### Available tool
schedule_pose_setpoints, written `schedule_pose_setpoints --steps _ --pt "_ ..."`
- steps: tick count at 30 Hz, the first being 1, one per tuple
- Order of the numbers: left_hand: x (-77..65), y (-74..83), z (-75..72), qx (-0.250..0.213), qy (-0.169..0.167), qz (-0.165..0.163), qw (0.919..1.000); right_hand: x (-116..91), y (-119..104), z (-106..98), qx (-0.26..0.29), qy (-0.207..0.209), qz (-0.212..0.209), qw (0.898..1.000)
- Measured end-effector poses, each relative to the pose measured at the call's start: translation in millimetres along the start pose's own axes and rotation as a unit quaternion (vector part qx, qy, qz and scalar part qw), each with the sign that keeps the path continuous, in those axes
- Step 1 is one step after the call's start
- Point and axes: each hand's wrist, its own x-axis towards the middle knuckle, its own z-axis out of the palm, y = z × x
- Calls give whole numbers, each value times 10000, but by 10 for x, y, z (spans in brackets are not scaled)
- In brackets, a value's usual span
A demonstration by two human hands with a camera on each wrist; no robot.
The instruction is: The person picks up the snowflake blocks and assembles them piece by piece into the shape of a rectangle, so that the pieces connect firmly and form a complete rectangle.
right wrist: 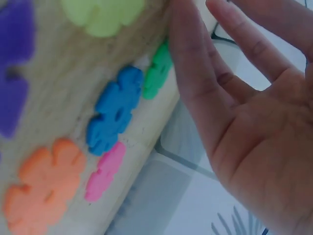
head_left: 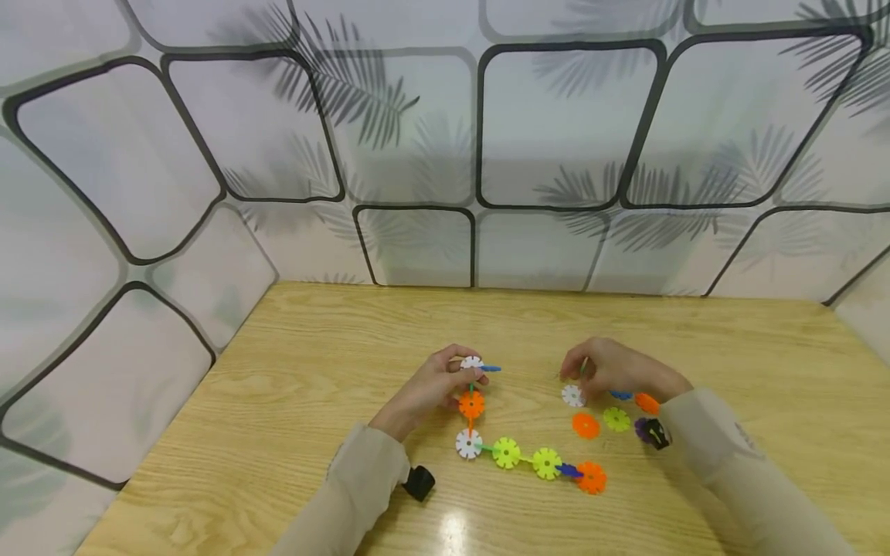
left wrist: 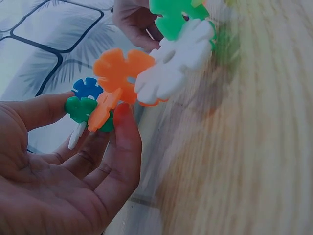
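Observation:
A chain of notched snowflake discs runs in an L over the table. My left hand (head_left: 445,378) grips its far end, around a white disc (head_left: 472,361) with a blue disc (head_left: 490,369) standing out to the right. In the left wrist view, finger and thumb hold a green disc (left wrist: 80,109) beside an orange disc (left wrist: 103,110). The near row ends in an orange disc (head_left: 592,478). My right hand (head_left: 612,367) is low at a loose white disc (head_left: 573,396), fingers spread and bent toward the table. Its fingertips are partly hidden in the right wrist view.
Loose discs lie around my right hand: orange (head_left: 585,425), yellow-green (head_left: 616,419), purple (head_left: 643,429), blue (right wrist: 116,110), green (right wrist: 157,71) and pink (right wrist: 105,171). Black wrist-camera parts (head_left: 419,483) sit by the left cuff. A patterned curtain (head_left: 424,247) borders the wooden table's far edge.

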Motion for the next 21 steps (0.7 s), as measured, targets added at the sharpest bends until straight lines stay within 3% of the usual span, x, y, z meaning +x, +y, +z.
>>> schedule_pose_setpoints --steps 5,21 --pt "-3 -1 1 -17 -27 5 10000 12 -27 87 -218 37 244 9995" --pt "1 -5 -3 -40 -9 -12 10000 20 -84 135 -687 213 32 9974"
